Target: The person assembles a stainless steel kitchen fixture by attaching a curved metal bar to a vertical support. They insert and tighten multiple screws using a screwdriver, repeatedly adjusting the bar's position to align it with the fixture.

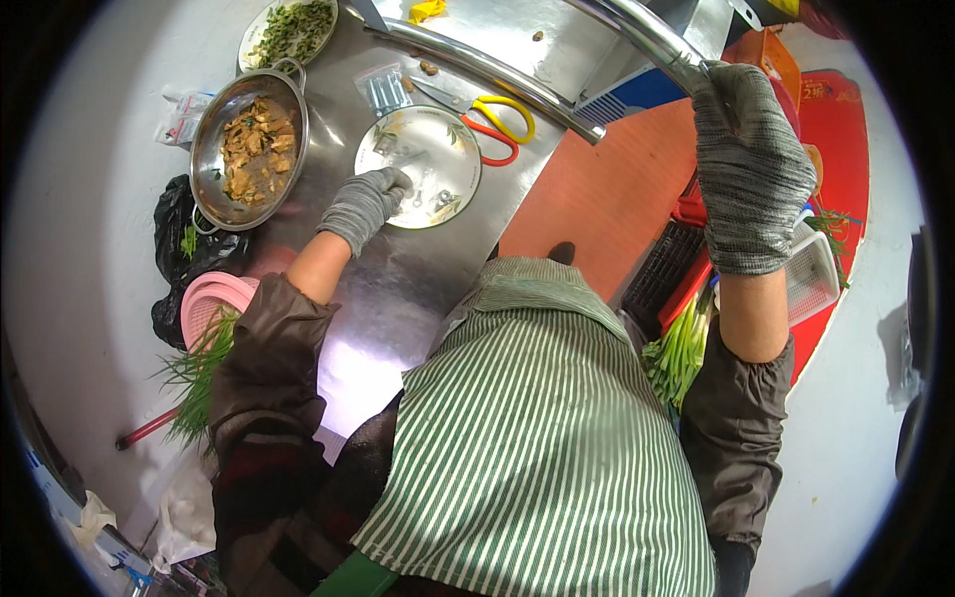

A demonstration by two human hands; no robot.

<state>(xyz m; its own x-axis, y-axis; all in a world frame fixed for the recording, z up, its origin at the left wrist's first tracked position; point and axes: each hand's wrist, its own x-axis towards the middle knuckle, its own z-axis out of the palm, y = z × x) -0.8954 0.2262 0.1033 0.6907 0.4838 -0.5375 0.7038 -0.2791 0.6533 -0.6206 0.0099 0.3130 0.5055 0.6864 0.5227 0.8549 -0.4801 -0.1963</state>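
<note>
**Right hand closed on a metal tube (647, 28), left hand (366, 204) over a plate (423, 124) of small metal pieces**

Largest in your work area is the shiny metal table (403, 269), ahead of you and to your left. Your green-and-white striped apron (537, 418) fills the lower middle of the view. Out to your right, a red sheet (836, 129) lies beyond your forearm.

Your gray-gloved right hand (753, 164) grips the tube near one end, raised at upper right; the rest runs up and left out of view. A second metal tube (487, 70) lies slantwise on the table, beyond the plate.

To the left sits a two-handled metal pan (211, 164) holding brown cooked food (259, 149). Right of it is the white plate, its rim patterned with leaves. Your left hand, also gloved, reaches over its left side with fingers curled; you cannot tell whether they pinch anything.

Scissors (482, 129) with red and yellow handles lie just right of the plate. Just beyond it is a clear bag (384, 92) of metal parts. Smallest are the metal pieces (444, 196) scattered on the plate.
</note>
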